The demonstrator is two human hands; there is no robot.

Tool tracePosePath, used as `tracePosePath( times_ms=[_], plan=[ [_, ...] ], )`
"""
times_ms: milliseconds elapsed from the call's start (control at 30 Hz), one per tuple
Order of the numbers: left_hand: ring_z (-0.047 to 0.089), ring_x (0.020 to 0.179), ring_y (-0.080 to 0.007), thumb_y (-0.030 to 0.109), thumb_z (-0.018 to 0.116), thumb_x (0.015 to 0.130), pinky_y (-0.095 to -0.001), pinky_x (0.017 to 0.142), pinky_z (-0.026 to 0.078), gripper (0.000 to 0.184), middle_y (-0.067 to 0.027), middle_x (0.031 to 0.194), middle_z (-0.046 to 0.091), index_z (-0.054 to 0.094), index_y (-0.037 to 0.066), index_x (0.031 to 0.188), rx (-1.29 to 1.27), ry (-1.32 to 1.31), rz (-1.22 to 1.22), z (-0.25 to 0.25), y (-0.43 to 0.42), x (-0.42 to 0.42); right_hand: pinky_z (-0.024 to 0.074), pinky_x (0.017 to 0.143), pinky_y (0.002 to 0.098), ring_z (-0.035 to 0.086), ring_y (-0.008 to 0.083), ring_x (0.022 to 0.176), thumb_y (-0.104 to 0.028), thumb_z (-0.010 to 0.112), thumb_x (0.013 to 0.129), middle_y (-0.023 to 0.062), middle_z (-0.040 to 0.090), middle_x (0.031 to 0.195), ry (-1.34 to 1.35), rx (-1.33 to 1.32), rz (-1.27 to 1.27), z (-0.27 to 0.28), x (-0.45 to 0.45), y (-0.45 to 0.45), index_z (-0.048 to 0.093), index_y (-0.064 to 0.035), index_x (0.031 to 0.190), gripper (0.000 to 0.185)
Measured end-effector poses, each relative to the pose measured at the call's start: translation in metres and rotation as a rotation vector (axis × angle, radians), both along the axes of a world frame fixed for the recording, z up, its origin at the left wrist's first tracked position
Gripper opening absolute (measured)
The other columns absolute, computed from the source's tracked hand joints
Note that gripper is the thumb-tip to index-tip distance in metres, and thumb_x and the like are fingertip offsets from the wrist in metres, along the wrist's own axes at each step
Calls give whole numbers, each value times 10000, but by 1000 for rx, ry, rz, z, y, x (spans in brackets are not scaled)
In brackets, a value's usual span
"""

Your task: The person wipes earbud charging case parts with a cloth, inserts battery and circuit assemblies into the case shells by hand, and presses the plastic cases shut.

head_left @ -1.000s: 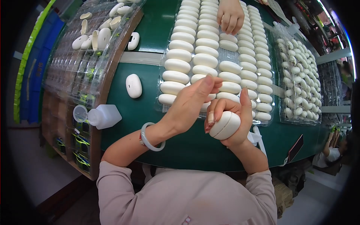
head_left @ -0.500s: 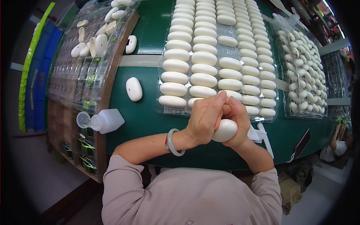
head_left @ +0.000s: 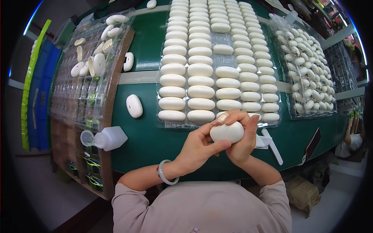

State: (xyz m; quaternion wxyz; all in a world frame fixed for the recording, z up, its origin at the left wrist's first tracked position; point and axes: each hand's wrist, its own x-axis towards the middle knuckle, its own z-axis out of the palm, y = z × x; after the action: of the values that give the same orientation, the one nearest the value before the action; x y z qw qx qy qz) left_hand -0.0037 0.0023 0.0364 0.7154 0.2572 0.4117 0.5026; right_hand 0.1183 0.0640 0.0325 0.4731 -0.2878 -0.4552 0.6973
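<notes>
A smooth white oval case [head_left: 229, 133] is held between both my hands, in front of the near edge of a clear tray [head_left: 175, 125] with rows of similar white cases. My left hand [head_left: 196, 152] has its thumb on the case's lower front and its fingers at the left side. My right hand [head_left: 244, 144] wraps round the case from the right and over the top, with a bandage on one finger. On the green table [head_left: 155, 155], a loose white case [head_left: 134, 106] lies left of the tray.
At left, an open white bottle [head_left: 111, 138] lies near a brown divided box [head_left: 110, 171] under a clear tray holding shells. A white strip [head_left: 273, 148] and a phone [head_left: 313, 143] lie at right. Another filled tray [head_left: 312, 73] stands beyond them.
My left hand has come down from above the tray to the case, and its thumb now rests on the front. The case has been turned in my hands. The other person's hand has left the view.
</notes>
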Motion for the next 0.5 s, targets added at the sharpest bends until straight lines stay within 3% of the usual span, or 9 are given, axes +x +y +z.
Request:
tracePosePath(
  times_ms=[67,100,167,200,233,267,500],
  plan=[
    [584,780,-74,158,716,826,-203,658,518,383,-26,966,606,544,2,1130,13,16,108,-1,-4,-3,456,825,333,582,253,891,-452,229,998,151,573,1038,-277,288,20,-9,2,-7,575,-14,970,559],
    [590,792,-75,141,723,817,-204,654,520,381,-33,983,608,548,1,1125,59,72,144,-4,-8,-7,457,804,322,585,254,900,-369,428,969,154,595,1046,-363,470,42,-9,10,0,590,-15,1069,402],
    [617,821,-97,93,765,760,-218,653,530,435,-60,1028,626,559,-3,1131,134,194,236,-12,-13,-13,467,755,312,591,246,848,-316,549,909,138,612,982,-516,589,181,-6,23,8,609,-21,1048,332],
    [620,814,-102,101,772,749,-221,650,531,455,-65,1026,630,559,-1,1138,275,418,221,-14,-13,-18,472,730,307,593,241,822,-290,609,878,130,621,951,-591,643,249,-5,29,9,618,-24,1038,310],
    [623,808,-107,109,779,739,-225,647,531,474,-71,1024,635,560,1,1145,418,640,196,-16,-12,-25,462,624,300,575,229,709,-215,713,782,99,613,829,-622,568,274,-4,32,10,635,-20,947,268],
    [625,801,-113,117,786,728,-229,644,532,494,-76,1022,639,560,2,1152,567,861,165,-18,-12,-29,448,600,302,560,226,682,-218,699,793,97,597,802,-626,561,309,-7,34,12,630,-20,919,245],
    [608,720,-112,176,837,666,-237,620,502,925,-97,885,665,311,31,1413,458,622,52,-25,-15,-25,364,526,309,463,220,574,-212,475,919,107,481,667,-535,264,446,-21,44,14,538,7,741,289]
  ],
)
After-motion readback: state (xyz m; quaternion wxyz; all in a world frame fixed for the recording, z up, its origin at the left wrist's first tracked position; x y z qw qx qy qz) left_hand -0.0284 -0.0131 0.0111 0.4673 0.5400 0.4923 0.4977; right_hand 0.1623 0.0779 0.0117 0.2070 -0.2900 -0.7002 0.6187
